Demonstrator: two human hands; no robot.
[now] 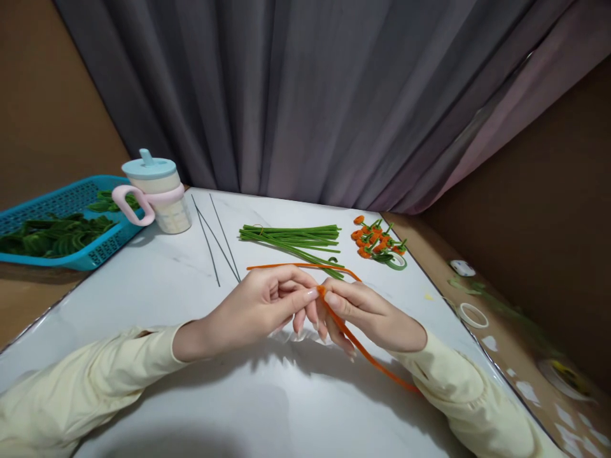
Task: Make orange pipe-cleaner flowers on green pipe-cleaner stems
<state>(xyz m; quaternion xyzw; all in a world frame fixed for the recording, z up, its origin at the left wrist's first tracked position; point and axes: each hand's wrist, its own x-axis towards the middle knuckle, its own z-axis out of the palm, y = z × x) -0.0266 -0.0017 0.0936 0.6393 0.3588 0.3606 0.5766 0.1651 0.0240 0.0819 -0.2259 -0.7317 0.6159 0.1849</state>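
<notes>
My left hand [267, 305] and my right hand [367, 312] meet over the white table. Between their fingertips is the bunched part of an orange pipe cleaner [365, 355]. One length of it slants down to the right under my right hand. Another orange pipe cleaner length [305, 264] runs behind my fingers; whether both are one piece is hidden. Both hands pinch with thumb and forefinger, the other fingers curled loosely below. Just beyond lie a bundle of green pipe cleaners [291, 235] and a cluster of small orange flowers with green stems [375, 238].
A blue basket [90, 257] of green leaf pieces stands at the left beside a cup [167, 203] with a pink handle. Thin dark wires [214, 229] lie near it. Green tape [396, 261] touches the flowers. A white tape roll [472, 315] and scraps lie right. Curtains hang behind.
</notes>
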